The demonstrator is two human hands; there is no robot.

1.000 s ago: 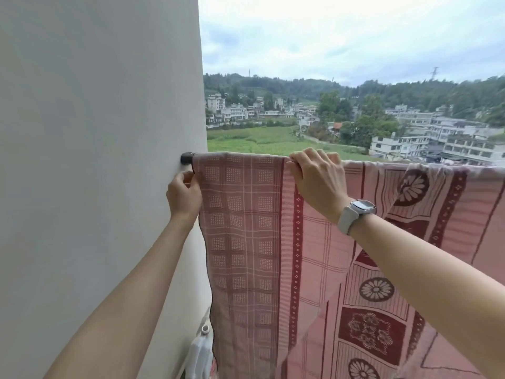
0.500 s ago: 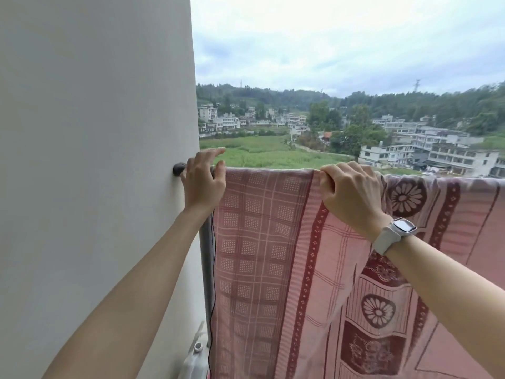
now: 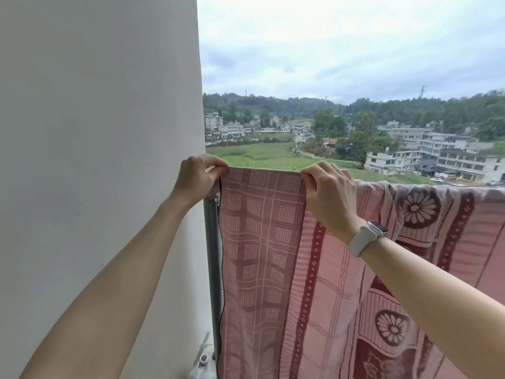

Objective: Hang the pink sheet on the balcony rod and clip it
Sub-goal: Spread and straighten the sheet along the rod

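The pink sheet (image 3: 267, 242), checked at its left end and flowered further right, hangs over the balcony rod, which the cloth hides along its whole length. My left hand (image 3: 195, 177) pinches the sheet's top left corner beside the wall. My right hand (image 3: 328, 192), with a white watch on the wrist, grips the top fold a short way to the right. The cloth is stretched flat between both hands. No clip is in sight.
A white wall (image 3: 98, 160) fills the left side, right beside my left arm. A grey metal post (image 3: 213, 255) runs down next to the wall behind the sheet's edge. A white plastic object (image 3: 203, 362) sits at its foot. Beyond lie open air, fields and buildings.
My left hand rose from the sheet's side edge to the rod end and now pinches the top corner. My right hand stayed on the top fold, and the cloth between them is drawn taut.
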